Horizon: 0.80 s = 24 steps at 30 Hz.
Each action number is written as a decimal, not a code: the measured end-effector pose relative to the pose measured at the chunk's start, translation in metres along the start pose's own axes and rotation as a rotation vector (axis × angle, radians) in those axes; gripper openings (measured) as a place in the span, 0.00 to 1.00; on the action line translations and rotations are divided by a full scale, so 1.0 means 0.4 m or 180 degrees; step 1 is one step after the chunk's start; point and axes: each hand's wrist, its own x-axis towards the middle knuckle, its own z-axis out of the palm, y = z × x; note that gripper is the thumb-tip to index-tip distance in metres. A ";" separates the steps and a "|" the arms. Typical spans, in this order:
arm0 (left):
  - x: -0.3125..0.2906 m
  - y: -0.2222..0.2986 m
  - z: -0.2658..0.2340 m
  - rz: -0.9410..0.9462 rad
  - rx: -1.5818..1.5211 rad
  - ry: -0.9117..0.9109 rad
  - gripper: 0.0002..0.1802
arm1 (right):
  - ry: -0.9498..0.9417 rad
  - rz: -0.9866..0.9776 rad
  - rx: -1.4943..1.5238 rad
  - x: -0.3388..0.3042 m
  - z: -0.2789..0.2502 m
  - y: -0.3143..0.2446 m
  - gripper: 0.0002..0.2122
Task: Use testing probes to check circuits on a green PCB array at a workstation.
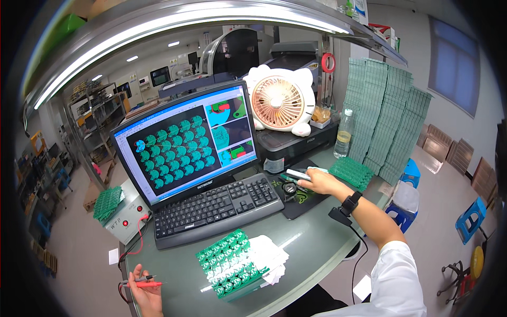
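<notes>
My left hand (146, 297) is at the desk's near left edge, fingers closed round a pair of test probes, one red (145, 284) and one black (142, 278). Stretched out to the right, my right hand (320, 182) grips a white marker pen (299, 175) above the black mouse pad (309, 205). A small dark round object (289, 188) lies beneath the pen. Around my right wrist is a black strap (349, 203) with a cord. Between my hands sits a green circuit board panel (224, 261), with white paper slips (268, 258) on its right side.
Behind the keyboard (219, 208) stands a monitor (185, 142) showing a board layout. A white fan (280, 100), a bottle (344, 134) and tall stacks of panels (385, 113) line the back right. More green boards (351, 173) lie near my right hand. A tester box (127, 216) stands at left.
</notes>
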 end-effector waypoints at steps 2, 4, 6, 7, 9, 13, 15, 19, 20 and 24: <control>0.002 -0.001 -0.003 -0.0073 0.0062 -0.0070 0.18 | 0.0453 0.0358 -0.0029 0.000 -0.015 0.000 0.17; 0.005 -0.003 -0.005 -0.0085 0.0084 -0.0078 0.18 | 0.0775 0.0133 -0.0187 0.016 -0.041 0.010 0.13; 0.007 -0.005 -0.007 -0.0097 0.0093 -0.0076 0.18 | 0.1177 -0.0553 -0.0008 0.061 -0.068 0.025 0.14; 0.008 -0.005 -0.007 -0.0104 0.0125 -0.0060 0.18 | 0.1370 -0.0682 -0.0152 0.101 -0.079 0.028 0.16; 0.012 -0.003 -0.009 -0.0091 0.0153 -0.0054 0.18 | 0.1904 -0.0805 -0.0121 0.181 -0.082 0.026 0.13; 0.020 0.006 -0.022 -0.0118 0.0056 0.0155 0.17 | 0.1968 -0.0649 -0.0316 0.301 -0.068 0.005 0.07; 0.027 0.008 -0.031 -0.0100 -0.0025 0.0159 0.17 | 0.2166 -0.0733 -0.0628 0.338 -0.058 -0.011 0.07; 0.040 0.002 -0.044 -0.0168 0.0038 0.0056 0.17 | 0.2706 -0.1012 -0.1905 0.371 -0.045 -0.027 0.04; 0.041 0.001 -0.044 -0.0191 0.0055 0.0043 0.18 | 0.2802 -0.1100 -0.2220 0.376 -0.044 -0.026 0.04; 0.026 0.011 -0.041 -0.0171 0.0068 -0.0008 0.18 | 0.2646 -0.1077 -0.2318 0.387 -0.039 -0.011 0.05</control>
